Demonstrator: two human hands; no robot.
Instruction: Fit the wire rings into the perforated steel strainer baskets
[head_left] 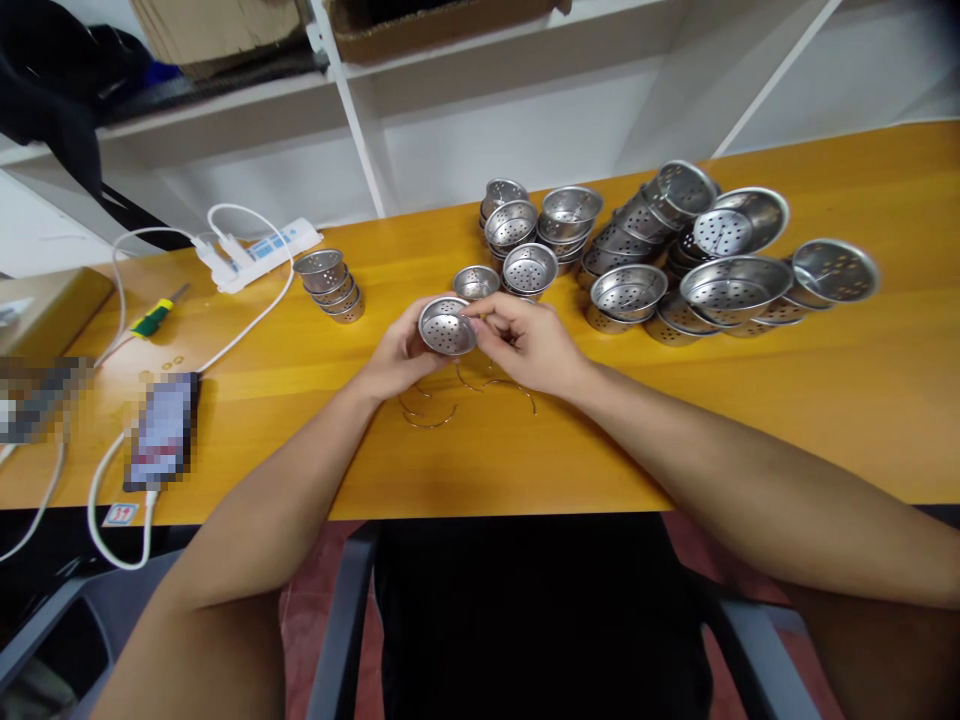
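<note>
A wide yellow table [750,430] is filling most of the view, and a white shelf frame [360,140] is standing against the wall behind it, carrying cardboard boxes [217,30] on its upper board. On the table's right half a big heap of metal cups [697,270] is lying, all punched with holes, some nested in leaning rows, some tipped on their sides; its near end is reaching to just behind the hands. Well to the left a white power strip [259,250] is lying near the back edge, its cable [255,320] looping toward the front, and a phone [161,430] is lying flat beside that, its screen blurred. The left hand [394,358] is closing around a holed cup [446,327] from below and the right hand [529,345] is pinching its rim from the other side, so the cup is hanging just above the table's middle, mouth toward the camera. A short stack of cups [334,285] is standing between the power strip and the hands. A green-handled screwdriver [154,318] is lying left of that stack. Thin bent wires [431,418] are lying on the table under the hands, partly hidden by them
</note>
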